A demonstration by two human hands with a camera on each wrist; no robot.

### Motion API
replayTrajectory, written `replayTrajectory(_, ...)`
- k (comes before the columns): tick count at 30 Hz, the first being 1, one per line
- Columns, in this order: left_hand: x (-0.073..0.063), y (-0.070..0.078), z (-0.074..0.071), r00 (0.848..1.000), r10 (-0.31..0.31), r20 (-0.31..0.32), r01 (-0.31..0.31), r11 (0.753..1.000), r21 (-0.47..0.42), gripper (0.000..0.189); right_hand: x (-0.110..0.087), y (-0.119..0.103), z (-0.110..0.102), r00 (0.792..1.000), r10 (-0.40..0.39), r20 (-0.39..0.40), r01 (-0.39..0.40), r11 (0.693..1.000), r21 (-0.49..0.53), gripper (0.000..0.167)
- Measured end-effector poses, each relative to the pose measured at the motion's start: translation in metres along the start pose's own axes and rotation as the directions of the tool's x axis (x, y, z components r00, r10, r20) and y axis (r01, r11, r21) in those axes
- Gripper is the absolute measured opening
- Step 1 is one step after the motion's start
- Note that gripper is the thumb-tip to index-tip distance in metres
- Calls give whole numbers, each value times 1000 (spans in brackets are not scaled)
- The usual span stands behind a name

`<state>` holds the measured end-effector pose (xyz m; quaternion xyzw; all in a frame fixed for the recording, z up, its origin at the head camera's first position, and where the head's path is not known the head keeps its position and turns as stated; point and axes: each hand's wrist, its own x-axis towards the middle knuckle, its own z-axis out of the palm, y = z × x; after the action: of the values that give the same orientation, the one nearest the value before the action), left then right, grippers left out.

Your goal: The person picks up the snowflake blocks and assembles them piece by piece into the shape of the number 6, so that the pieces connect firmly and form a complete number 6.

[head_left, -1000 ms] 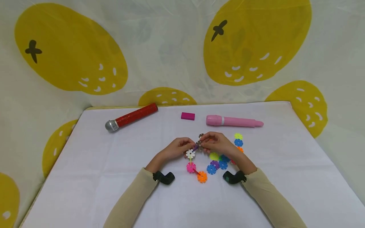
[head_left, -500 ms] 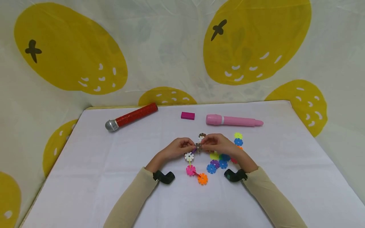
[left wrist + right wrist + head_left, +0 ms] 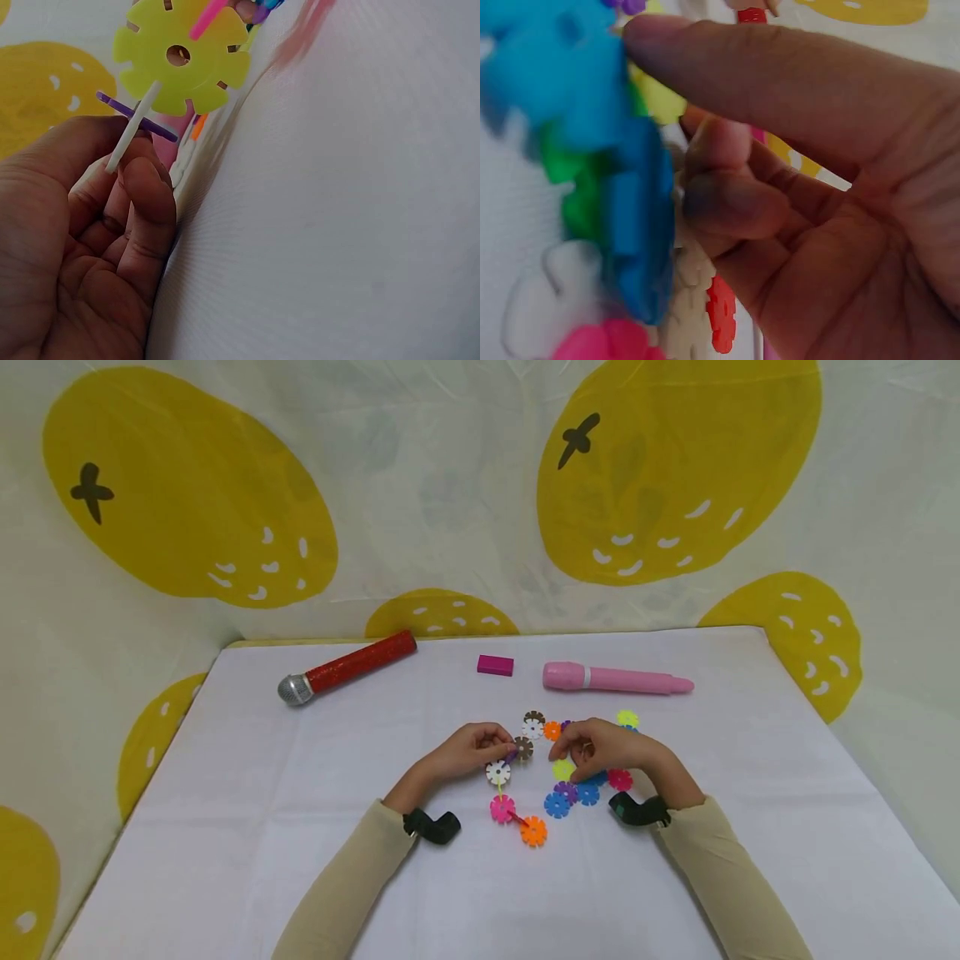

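Observation:
In the head view my left hand (image 3: pixel 471 749) pinches a purple notched flower disc (image 3: pixel 161 133) between thumb and fingers. It belongs to a chain of slotted discs: a brown disc (image 3: pixel 522 748) at the upper end, then the purple, a white disc (image 3: pixel 497 772), a yellow-green disc (image 3: pixel 142 56), a pink disc (image 3: pixel 502 809), a red one on edge and an orange disc (image 3: pixel 533 832). My right hand (image 3: pixel 615 747) hovers over loose discs with its fingers loosely bent, nothing visible between them. Its thumb tip is right by blue discs (image 3: pixel 562 82) in the right wrist view.
Loose discs lie around the right hand, among them a yellow one (image 3: pixel 562 770), a blue one (image 3: pixel 557 805) and a red-pink one (image 3: pixel 619 780). Farther back are a red microphone (image 3: pixel 360 663), a magenta block (image 3: pixel 495 666) and a pink microphone-shaped toy (image 3: pixel 626 680).
My right hand has let go of the brown disc and moved right, over the loose discs. The brown disc stays on the chain; the left hand keeps its pinch nearly in place.

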<state>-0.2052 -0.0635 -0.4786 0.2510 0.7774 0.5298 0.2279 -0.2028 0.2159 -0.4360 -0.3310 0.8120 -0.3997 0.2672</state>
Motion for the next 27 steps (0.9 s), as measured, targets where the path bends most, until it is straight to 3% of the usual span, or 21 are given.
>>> replayTrajectory(13, 0, 0, 0, 1000, 6, -5, -6, 1000, -22, 17, 5, 0, 4, 997, 33, -63, -35, 999, -33, 21)
replayTrajectory(27, 0, -1, 1, 1000, 6, -22, -6, 1000, -12, 17, 13, -1, 13, 975, 38, -218, -27, 998, 50, 16)
